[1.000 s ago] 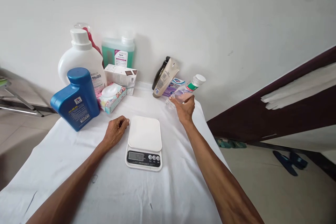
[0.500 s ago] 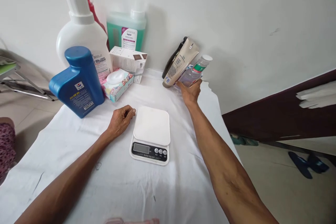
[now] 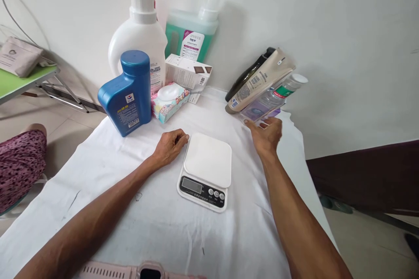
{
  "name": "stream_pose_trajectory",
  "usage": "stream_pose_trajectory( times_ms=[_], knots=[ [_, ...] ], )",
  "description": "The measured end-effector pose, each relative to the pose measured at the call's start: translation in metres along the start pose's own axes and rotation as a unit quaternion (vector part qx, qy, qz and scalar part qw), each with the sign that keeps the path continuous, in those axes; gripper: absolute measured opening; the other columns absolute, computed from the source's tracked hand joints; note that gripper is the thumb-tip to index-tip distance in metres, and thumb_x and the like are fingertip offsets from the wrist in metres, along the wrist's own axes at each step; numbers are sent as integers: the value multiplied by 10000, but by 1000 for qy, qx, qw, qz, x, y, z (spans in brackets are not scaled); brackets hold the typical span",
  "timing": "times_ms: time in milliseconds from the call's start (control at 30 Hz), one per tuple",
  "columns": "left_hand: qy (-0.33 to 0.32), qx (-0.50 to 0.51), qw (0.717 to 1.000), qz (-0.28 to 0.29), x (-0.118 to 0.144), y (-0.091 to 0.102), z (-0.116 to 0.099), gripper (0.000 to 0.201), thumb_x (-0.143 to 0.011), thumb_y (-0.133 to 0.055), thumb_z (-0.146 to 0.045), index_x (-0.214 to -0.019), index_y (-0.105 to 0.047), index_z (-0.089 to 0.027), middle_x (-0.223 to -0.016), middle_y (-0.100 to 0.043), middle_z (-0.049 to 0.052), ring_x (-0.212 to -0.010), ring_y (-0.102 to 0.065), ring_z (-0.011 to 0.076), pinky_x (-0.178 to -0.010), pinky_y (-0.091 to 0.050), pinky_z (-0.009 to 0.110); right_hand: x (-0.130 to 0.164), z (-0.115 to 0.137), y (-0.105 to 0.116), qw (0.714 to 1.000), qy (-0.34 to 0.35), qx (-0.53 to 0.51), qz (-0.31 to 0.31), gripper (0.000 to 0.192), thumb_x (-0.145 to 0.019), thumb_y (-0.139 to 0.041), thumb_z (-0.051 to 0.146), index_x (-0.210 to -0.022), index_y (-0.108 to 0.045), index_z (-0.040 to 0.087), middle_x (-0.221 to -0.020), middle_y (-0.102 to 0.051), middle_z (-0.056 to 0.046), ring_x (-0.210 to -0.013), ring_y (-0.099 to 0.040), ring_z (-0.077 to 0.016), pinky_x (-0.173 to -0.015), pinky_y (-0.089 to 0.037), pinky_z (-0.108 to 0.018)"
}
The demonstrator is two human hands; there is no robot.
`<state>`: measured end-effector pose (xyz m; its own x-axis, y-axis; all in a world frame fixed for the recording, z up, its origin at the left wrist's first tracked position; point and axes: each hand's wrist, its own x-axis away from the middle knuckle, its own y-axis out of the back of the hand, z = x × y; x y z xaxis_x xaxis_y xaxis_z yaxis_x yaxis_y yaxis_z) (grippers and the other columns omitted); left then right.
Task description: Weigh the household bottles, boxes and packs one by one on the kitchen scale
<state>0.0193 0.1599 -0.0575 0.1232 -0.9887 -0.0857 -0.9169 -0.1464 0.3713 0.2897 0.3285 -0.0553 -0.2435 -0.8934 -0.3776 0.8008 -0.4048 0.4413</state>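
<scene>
Right hand (image 3: 267,136) of the person reaches the far right of a bench (image 3: 229,235) covered in white cloth, its thumb and fingers spread apart at the base of a clear plastic bottle (image 3: 271,96) with a white cap and green label. Whether the skin touches the plastic is hard to tell. That bottle looks slanted in this view, in front of a purple box (image 3: 275,113) and just beside a beige tube (image 3: 262,82), with a dark bottle (image 3: 246,74) behind the tube.

Left hand (image 3: 170,146) rests on the cloth with fingers curled and thumb drawn in against them, close by the left edge of a white digital scale (image 3: 208,160). Nothing lies on the scale's plate; its display is too faint to read.

Farther back on the left stand a blue bottle (image 3: 129,96), a large white jug (image 3: 139,39), a green-filled container (image 3: 190,37), a white carton (image 3: 185,72) and a patterned wipes packet (image 3: 175,105). A pink-strapped watch (image 3: 150,271) shows along the bottom edge.
</scene>
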Motion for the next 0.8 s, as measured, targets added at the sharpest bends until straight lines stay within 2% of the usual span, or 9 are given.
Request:
stream_pose_trajectory(
  times_ms=[67, 167, 233, 333, 433, 500, 633, 800],
  knots=[
    [-1, -1, 1000, 2, 0, 0, 1, 325, -955, -494, -394, -734, -586, -175, -567, -446, -45, -569, -402, 113, -581, -313, 271, 13, 22, 6, 999, 43, 17, -29, 517, -672, -823, 393, -1038, -491, 243, -1126, -584, -90, -999, -622, -306, -937, -539, -619],
    [-3, -4, 1000, 0, 0, 0, 1, 323, -954, -498, -386, -726, -584, -174, -577, -438, -46, -569, -389, 109, -584, -303, 272, 32, 60, 0, 992, 122, -5, 21, 387, -757, -793, 395, -1039, -560, 270, -1038, -618, -44, -978, -633, -268, -953, -563, -534],
    [-2, -4, 1000, -4, 0, 0, 1, 323, -955, -498, -382, -724, -584, -172, -581, -440, -45, -572, -387, 110, -587, -301, 274, 36, 82, -18, 975, 180, -60, 115, 406, -769, -816, 442, -1050, -584, 265, -1015, -645, -38, -965, -652, -262, -950, -571, -536],
    [-3, -1, 1000, -3, 0, 0, 2, 318, -955, -496, -374, -729, -589, -171, -587, -451, -43, -578, -394, 111, -592, -302, 275, 22, 101, -62, 961, 158, -124, 187, 672, -672, -888, 519, -1189, -541, 267, -1206, -644, -73, -1150, -639, -298, -998, -553, -566],
    [-13, -2, 1000, -4, 0, -1, 4, 312, -954, -494, -358, -727, -592, -168, -605, -469, -40, -582, -389, 107, -598, -299, 274, -8, 105, -110, 963, 94, -130, 216, 968, -526, -951, 553, -1296, -472, 216, -1405, -546, -182, -1321, -545, -355, -1085, -487, -577],
    [-18, -1, 1000, -5, -1, -1, 6, 308, -954, -495, -353, -727, -591, -167, -615, -475, -39, -584, -388, 106, -602, -297, 273, -29, 103, -137, 963, 82, -134, 221, 1048, -464, -974, 535, -1311, -451, 211, -1455, -505, -196, -1361, -505, -364, -1137, -435, -579],
    [-19, 6, 1000, -5, -1, -2, 8, 298, -954, -498, -344, -727, -579, -169, -637, -505, -33, -593, -405, 106, -612, -302, 273, -52, 100, -169, 941, 123, -196, 249, 932, -493, -955, 503, -1245, -469, 244, -1349, -590, -113, -1274, -575, -306, -1111, -474, -527],
    [-22, 7, 1000, -3, -1, -1, 8, 295, -963, -501, -336, -727, -574, -174, -616, -475, -39, -592, -409, 111, -625, -312, 277, -51, 94, -177, 956, 111, -178, 208, 774, -541, -918, 460, -1154, -503, 233, -1262, -621, -106, -1211, -607, -300, -1052, -513, -511]
  ],
)
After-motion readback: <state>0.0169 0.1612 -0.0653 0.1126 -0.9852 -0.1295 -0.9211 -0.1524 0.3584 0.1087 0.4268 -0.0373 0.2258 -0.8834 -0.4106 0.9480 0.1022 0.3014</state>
